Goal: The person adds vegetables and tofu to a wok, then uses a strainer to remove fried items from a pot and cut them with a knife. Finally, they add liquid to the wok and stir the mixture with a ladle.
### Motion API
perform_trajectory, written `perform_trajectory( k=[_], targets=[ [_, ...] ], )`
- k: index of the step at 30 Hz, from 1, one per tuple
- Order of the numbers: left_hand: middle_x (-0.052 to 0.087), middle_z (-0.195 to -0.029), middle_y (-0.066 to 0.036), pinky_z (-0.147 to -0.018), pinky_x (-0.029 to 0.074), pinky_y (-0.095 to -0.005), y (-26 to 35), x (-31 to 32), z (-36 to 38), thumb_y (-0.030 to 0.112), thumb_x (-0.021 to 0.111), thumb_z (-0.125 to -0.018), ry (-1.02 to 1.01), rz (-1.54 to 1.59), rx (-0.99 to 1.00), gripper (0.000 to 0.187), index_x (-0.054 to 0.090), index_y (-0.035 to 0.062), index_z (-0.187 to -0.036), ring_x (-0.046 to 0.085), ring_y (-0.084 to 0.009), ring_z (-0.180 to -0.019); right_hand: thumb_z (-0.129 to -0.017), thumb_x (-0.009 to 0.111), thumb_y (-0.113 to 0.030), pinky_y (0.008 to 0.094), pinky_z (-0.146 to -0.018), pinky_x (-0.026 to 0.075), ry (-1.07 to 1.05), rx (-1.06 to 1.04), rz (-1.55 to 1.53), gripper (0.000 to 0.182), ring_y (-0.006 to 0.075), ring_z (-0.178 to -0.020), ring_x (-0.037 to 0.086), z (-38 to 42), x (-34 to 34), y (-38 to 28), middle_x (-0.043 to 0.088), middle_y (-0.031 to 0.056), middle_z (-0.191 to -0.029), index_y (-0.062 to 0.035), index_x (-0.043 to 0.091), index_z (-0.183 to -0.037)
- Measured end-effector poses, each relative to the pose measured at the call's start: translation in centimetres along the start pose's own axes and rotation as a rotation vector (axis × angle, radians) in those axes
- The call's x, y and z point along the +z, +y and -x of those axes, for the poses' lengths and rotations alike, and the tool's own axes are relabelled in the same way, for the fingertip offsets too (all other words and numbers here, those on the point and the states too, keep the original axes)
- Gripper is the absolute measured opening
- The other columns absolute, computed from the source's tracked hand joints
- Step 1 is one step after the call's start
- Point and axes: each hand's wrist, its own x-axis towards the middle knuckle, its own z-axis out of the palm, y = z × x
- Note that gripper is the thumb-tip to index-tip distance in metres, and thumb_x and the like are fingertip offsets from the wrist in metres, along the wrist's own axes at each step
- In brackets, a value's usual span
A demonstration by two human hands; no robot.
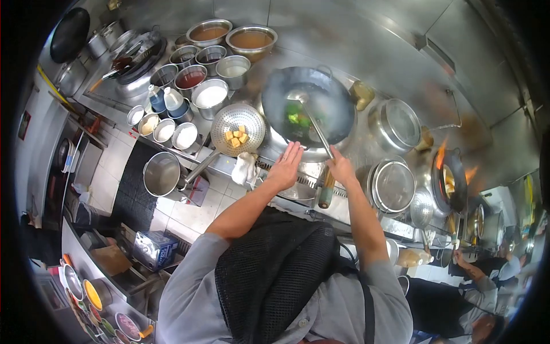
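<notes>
So the right hand (342,167) is wrapped around the long ladle (316,125), up near where the metal shaft runs into the wooden handle (326,192). The scoop end is in the big dark wok (338,109), by some bright green veg (297,113), with steam blurring things a bit. The left hand (286,167) is open, fingers pretty straight and together, right by the wok's near rim; can't tell if it's touching, and whatever's under the palm is hidden.

On handling: I'd guess the ladle is stiff and fairly light, but tip-heavy with a loaded scoop. Wood is where I'd grab it, since bare metal over that steam probably gets hot and maybe slick with oil. The wok looks heavy and rigid, so I'd only hold its rim or loop handle (324,70) through a thick rag. Greens should be soft, slippery and easy to bruise. The yellow cubes (236,136) in the strainer (224,123), left of the wok, look light and maybe a bit crumbly.
</notes>
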Motion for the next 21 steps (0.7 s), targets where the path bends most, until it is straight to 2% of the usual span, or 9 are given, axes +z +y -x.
perform_trajectory(
  k=[1,4,5,9,15,17,18,20,21],
  targets=[
    [0.010,-0.164,-0.013,-0.120,0.021,-0.0438,0.0,-0.2,0.2,0.002,0.043,-0.085,-0.011,0.059,-0.008,0.073,0.020,0.0025,-0.154,0.006,-0.0278,-0.152,-0.089,0.061,-0.023,0.0515,-0.091,0.049,-0.019,0.021,0.002,0.059,0.0453,-0.101,0.063,0.9,-0.2,0.1,0.066,0.0278,-0.109,-0.0209,0.044,-0.145],
    [0.008,-0.165,-0.011,-0.120,0.022,-0.0431,0.1,-0.5,0.2,0.004,0.043,-0.086,-0.066,0.072,-0.029,0.074,0.017,0.0030,-0.155,0.005,-0.0260,-0.153,-0.088,0.062,-0.023,0.0513,-0.091,0.049,-0.024,0.068,0.071,0.061,0.0441,-0.103,0.062,3.4,-1.3,0.8,0.065,0.0262,-0.111,-0.0260,0.043,-0.146],
    [0.006,-0.165,-0.010,-0.119,0.024,-0.0427,0.1,-0.7,0.1,0.004,0.045,-0.086,-0.086,0.075,-0.033,0.075,0.017,0.0036,-0.155,0.004,-0.0253,-0.153,-0.088,0.061,-0.021,0.0508,-0.089,0.050,0.016,0.046,0.099,0.061,0.0426,-0.101,0.063,3.9,-1.0,2.1,0.064,0.0230,-0.112,-0.0282,0.043,-0.145],
    [0.005,-0.165,-0.010,-0.119,0.026,-0.0431,0.0,-0.5,0.1,0.005,0.047,-0.086,-0.084,0.078,-0.025,0.076,0.017,0.0040,-0.155,0.004,-0.0251,-0.153,-0.089,0.059,-0.018,0.0492,-0.085,0.053,0.033,0.056,0.258,0.060,0.0397,-0.097,0.064,6.3,-2.9,3.7,0.064,0.0183,-0.110,-0.0299,0.043,-0.145],
    [0.007,-0.165,-0.010,-0.117,0.029,-0.0453,-0.2,-0.9,0.0,0.005,0.048,-0.086,-0.109,0.097,-0.031,0.075,0.020,0.0044,-0.155,0.005,-0.0260,-0.152,-0.089,0.060,-0.020,0.0507,-0.082,0.054,0.073,0.103,0.391,0.058,0.0388,-0.095,0.066,9.8,-7.7,3.7,0.064,0.0169,-0.111,-0.0323,0.045,-0.144],
    [0.009,-0.163,-0.015,-0.116,0.031,-0.0422,-0.7,-0.4,0.2,0.012,0.063,-0.083,-0.069,0.097,0.003,0.082,0.020,0.0007,-0.153,0.013,-0.0319,-0.151,-0.090,0.060,-0.020,0.0510,-0.080,0.054,0.084,0.133,0.446,0.057,0.0385,-0.093,0.066,11.0,-9.8,3.4,0.064,0.0157,-0.111,-0.0329,0.046,-0.143],
    [0.009,-0.163,-0.015,-0.116,0.031,-0.0422,-1.0,-0.1,0.4,0.012,0.063,-0.083,-0.078,0.101,0.002,0.082,0.020,0.0007,-0.153,0.013,-0.0319,-0.151,-0.089,0.060,-0.019,0.0503,-0.078,0.055,0.103,0.146,0.483,0.056,0.0378,-0.090,0.067,11.7,-11.0,3.2,0.065,0.0142,-0.109,-0.0333,0.047,-0.142],
    [0.016,-0.161,-0.018,-0.116,0.030,-0.0424,-1.6,0.4,0.9,0.013,0.063,-0.086,0.002,0.425,0.005,0.076,0.025,0.0011,-0.151,0.021,-0.0362,-0.148,-0.089,0.060,-0.018,0.0497,-0.076,0.055,0.115,0.162,0.521,0.055,0.0371,-0.088,0.068,13.2,-13.6,2.5,0.065,0.0127,-0.108,-0.0337,0.049,-0.141],
    [0.016,-0.161,-0.018,-0.116,0.030,-0.0424,-1.6,0.2,1.4,0.013,0.063,-0.086,-0.003,0.428,0.004,0.076,0.025,0.0011,-0.151,0.021,-0.0362,-0.148,-0.089,0.060,-0.016,0.0485,-0.074,0.056,0.148,0.167,0.540,0.055,0.0366,-0.086,0.068,14.0,-15.1,1.8,0.066,0.0118,-0.107,-0.0333,0.051,-0.140]
  ],
)
